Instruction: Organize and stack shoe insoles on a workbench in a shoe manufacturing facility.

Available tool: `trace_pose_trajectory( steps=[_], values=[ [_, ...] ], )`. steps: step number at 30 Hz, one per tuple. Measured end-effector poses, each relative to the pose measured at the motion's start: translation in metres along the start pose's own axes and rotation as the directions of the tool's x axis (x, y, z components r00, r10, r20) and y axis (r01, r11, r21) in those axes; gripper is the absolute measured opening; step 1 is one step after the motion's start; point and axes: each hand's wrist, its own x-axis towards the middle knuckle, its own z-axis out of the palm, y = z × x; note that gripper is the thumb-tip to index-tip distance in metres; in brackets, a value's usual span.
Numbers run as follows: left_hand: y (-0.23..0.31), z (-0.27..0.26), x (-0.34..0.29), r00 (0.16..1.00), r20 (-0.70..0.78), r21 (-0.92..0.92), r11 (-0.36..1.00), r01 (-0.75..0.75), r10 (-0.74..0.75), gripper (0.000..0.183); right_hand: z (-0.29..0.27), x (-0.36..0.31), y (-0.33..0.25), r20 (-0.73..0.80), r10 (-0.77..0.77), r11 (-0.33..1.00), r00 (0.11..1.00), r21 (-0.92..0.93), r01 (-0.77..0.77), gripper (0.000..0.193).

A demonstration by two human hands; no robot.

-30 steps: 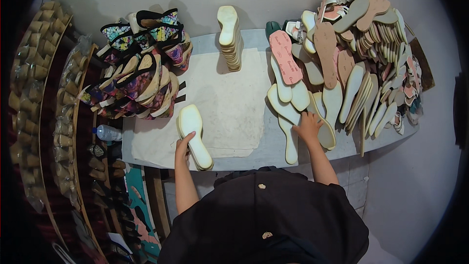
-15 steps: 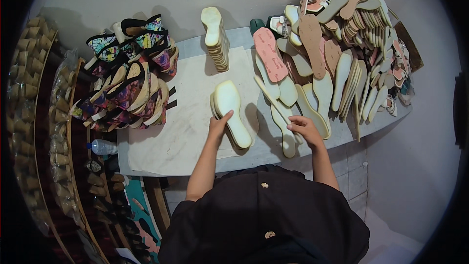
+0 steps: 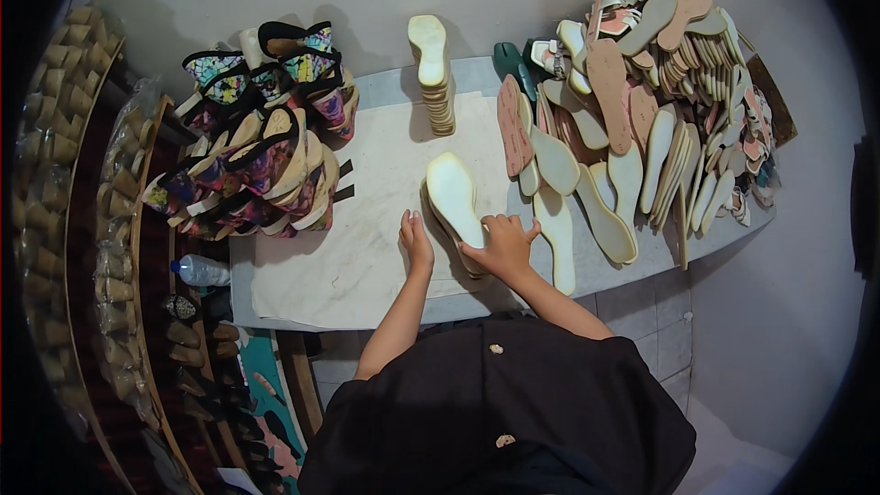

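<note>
In front of me on the table, a short stack of pale cream shoe insoles [image 3: 453, 191] lies with heels toward me. My right hand [image 3: 504, 246] is at the heel end of the top insole, its thumb over the edge and its fingers along the right side. Just left of the stack, my left hand [image 3: 416, 242] is open, fingers raised and slightly apart from it. Farther back stands a taller stack of similar insoles [image 3: 429, 48]. Loose insoles [image 3: 555, 236] lie to the right, near my right hand.
Patterned wedge sandals [image 3: 266, 165] are heaped on the table's left. A large pile of insoles and sandal parts [image 3: 678, 64] covers the right end. Shelves of wrapped shoe forms [image 3: 115, 247] and a plastic bottle [image 3: 200, 270] are at the left. A wall rises behind.
My right hand has moved left, bringing the insole it held from the right side onto the stack. My left hand has let go of the stack's left side.
</note>
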Motion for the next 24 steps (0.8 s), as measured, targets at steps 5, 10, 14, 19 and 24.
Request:
trace_pose_trajectory(
  steps=[5, 10, 14, 19, 24],
  values=[
    [0.011, -0.003, -0.006, 0.997, 0.043, -0.089, 0.994, -0.06, 0.064, 0.052, 0.011, 0.0, 0.003, 0.106, 0.108, 0.994, 0.989, -0.031, -0.105, 0.06],
    [0.026, 0.006, -0.014, 0.96, 0.093, 0.113, 0.955, -0.274, 0.264, 0.054, 0.001, 0.004, 0.015, -0.001, 0.2, 0.975, 0.98, 0.099, -0.199, 0.07],
    [0.046, 0.017, -0.027, 0.705, 0.43, 0.398, 0.582, -0.709, 0.565, 0.058, -0.004, 0.043, 0.083, -0.44, 0.363, 0.926, 0.821, 0.074, -0.369, 0.07],
    [0.054, 0.026, -0.034, 0.673, 0.616, 0.559, 0.375, -0.739, 0.41, 0.058, -0.014, 0.066, 0.166, -0.086, 0.633, 0.725, 0.769, 0.414, -0.551, 0.062],
    [0.055, 0.017, -0.034, 0.681, 0.622, 0.559, 0.39, -0.731, 0.385, 0.058, -0.06, 0.059, 0.172, -0.239, 0.657, 0.607, 0.715, 0.729, -0.314, 0.038]
  ],
)
